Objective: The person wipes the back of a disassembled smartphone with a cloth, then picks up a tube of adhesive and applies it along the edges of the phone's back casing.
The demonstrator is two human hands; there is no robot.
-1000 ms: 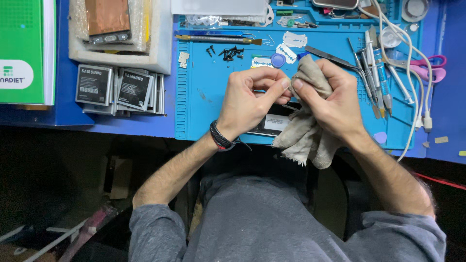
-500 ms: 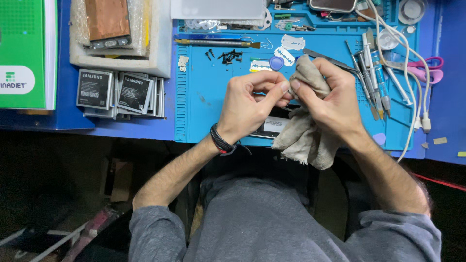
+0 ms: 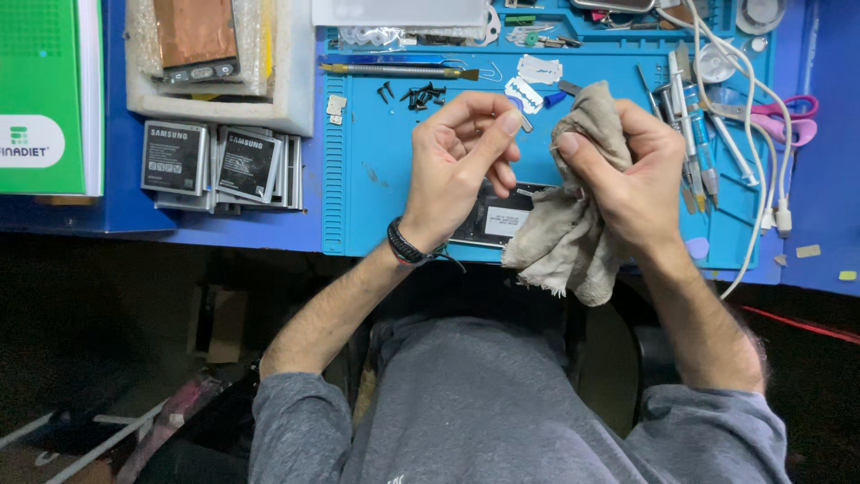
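left hand point(image 3: 457, 161) pinches a small metal piece point(image 3: 524, 121) at its fingertips while right hand point(image 3: 627, 175) clutches a beige rag point(image 3: 564, 233), seemingly to wipe it.

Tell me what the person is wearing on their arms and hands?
Both hands are bare, with no gloves or rings that I can see. The left hand has a black band around its wrist. The right hand has nothing on its wrist. Grey sleeves are pushed up to about the elbows, so the forearms are uncovered.
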